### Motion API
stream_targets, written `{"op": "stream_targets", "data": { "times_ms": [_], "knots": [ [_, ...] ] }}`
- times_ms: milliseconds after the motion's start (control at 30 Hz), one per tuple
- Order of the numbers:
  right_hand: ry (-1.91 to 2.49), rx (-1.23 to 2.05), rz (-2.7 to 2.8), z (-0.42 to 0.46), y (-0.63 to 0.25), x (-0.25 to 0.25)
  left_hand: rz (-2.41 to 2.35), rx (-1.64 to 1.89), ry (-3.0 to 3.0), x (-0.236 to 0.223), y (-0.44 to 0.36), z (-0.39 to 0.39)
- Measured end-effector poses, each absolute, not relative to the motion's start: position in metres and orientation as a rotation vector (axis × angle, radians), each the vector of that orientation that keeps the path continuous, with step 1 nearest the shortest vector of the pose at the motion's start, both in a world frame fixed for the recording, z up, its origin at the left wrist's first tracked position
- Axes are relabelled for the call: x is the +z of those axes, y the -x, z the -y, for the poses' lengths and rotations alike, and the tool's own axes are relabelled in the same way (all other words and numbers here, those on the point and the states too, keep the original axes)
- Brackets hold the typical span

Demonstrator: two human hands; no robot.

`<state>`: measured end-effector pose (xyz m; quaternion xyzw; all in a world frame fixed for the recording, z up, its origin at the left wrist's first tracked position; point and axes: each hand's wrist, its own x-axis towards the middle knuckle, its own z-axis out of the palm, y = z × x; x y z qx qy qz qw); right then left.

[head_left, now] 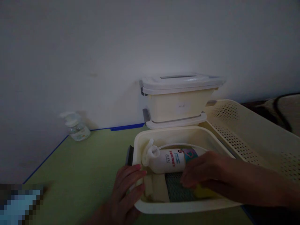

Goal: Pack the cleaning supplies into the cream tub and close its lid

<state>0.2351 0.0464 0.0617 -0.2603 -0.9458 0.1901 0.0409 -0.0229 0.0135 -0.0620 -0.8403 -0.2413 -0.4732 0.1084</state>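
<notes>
A cream storage box [187, 208] stands open on the green table. My left hand [128, 187] grips its left wall, with the fingers hooked over the rim. Inside lies a white pump bottle [164, 161] on its side, its pump head toward the left. Below the bottle are a dark mesh-like item [179, 189] and a pale flat piece [156, 187]. My right hand [206, 172] reaches in from the right, fingers bent down and close together beside the bottle. A yellow thing [203, 191] shows under that hand, partly covered and blurred; what the fingertips hold is hidden.
Behind the box, a lidded cream box [178, 104] stands on another white lid [175, 122] by the wall. A long perforated basket [234, 134] occupies the right. A clear pump bottle [79, 131] stands at the back left of the green table [77, 181]. A pixelated patch covers the lower left corner.
</notes>
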Motion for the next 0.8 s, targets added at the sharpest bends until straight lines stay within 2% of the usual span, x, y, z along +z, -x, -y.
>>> {"op": "stream_targets", "data": {
  "times_ms": [67,200,333,533,700,800],
  "knots": [
    [0.816,0.571,2.726,-0.04,-0.248,0.064,0.733,-1.398,2.476,-0.065,0.022,-0.014],
    [1.024,0.118,2.406,-0.034,-0.272,0.062,0.715,-1.438,2.48,-0.072,0.022,-0.015],
    [1.141,-0.018,2.402,-0.039,-0.282,0.057,0.713,-1.475,2.521,-0.068,0.022,-0.014],
    [1.225,0.056,2.479,-0.047,-0.287,0.049,0.866,-1.381,2.841,-0.027,0.025,-0.007],
    [1.252,0.323,2.599,-0.036,-0.282,0.066,1.061,-1.364,2.639,0.003,0.022,-0.017],
    [1.241,0.459,2.699,-0.027,-0.275,0.077,1.112,-1.081,2.785,0.02,0.017,-0.031]
  ]
}}
